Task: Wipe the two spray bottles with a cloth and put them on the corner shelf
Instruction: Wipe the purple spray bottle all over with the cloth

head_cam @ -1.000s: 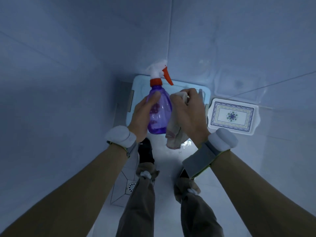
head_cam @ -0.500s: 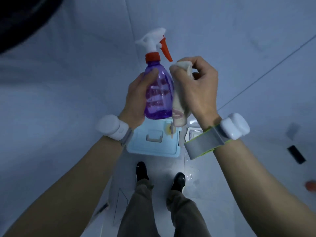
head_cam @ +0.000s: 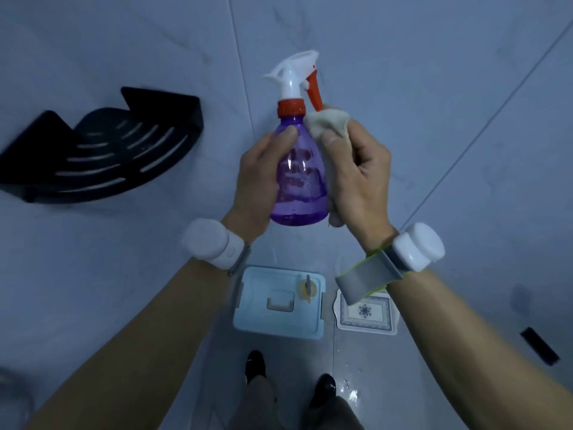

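Room: pale tiled walls (head_cam: 434, 72) meet at a corner seam running up behind the bottle; the light is dim and bluish.
Corner shelf (head_cam: 102, 150): black and slotted, fixed to the wall at far left, well apart from the hands, blurred.
Left hand (head_cam: 260, 178): wrapped round the left side of the spray bottle, thumb across its front.
Spray bottle (head_cam: 299, 181): clear purple, upright, with a white head and orange collar and trigger, held between both hands in the air.
Cloth (head_cam: 328, 124): pale, bunched against the bottle's right shoulder.
Right hand (head_cam: 359, 178): fingers curled, pinching the cloth onto the bottle.
Wrists: each carries a white device on a strap.
Floor (head_cam: 356, 367): wet, with bright droplets near the dark shoes.
Blue box (head_cam: 279, 318): below the hands, with a small yellow round thing on its lid.
Patterned tray (head_cam: 366, 311): just right of the box, partly hidden by the right wrist strap.
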Motion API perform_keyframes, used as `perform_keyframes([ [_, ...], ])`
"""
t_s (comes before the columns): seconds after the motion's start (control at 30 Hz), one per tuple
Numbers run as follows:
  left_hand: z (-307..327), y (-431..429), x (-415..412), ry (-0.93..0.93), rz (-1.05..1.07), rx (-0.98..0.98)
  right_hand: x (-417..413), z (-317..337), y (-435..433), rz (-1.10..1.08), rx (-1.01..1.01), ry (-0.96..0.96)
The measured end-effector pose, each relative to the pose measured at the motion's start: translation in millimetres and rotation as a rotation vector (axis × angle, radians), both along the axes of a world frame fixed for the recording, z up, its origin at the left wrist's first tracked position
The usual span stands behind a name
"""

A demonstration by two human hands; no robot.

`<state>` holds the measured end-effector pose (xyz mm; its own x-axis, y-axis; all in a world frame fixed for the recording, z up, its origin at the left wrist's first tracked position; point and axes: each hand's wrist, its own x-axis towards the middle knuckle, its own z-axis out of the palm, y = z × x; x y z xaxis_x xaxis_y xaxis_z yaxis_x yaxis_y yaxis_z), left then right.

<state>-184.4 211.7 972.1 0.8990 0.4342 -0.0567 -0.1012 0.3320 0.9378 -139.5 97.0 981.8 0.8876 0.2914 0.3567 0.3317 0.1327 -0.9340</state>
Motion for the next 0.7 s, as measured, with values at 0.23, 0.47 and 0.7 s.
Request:
perform_keyframes([
  [0.23, 37, -8, -6, -0.111, 0.039, 0.005, -2, 42, -3, 0.028, 0.049, -0.270],
  [0.47, 51, -11, -7, -0.169, 0.056, -0.035, -3, 41, -8, 0.050, 0.045, -0.439],
  [0.7, 61, -18, -13, -0.219, 0.114, 0.031, 1, 68, -5, 0.037, 0.030, -0.458],
])
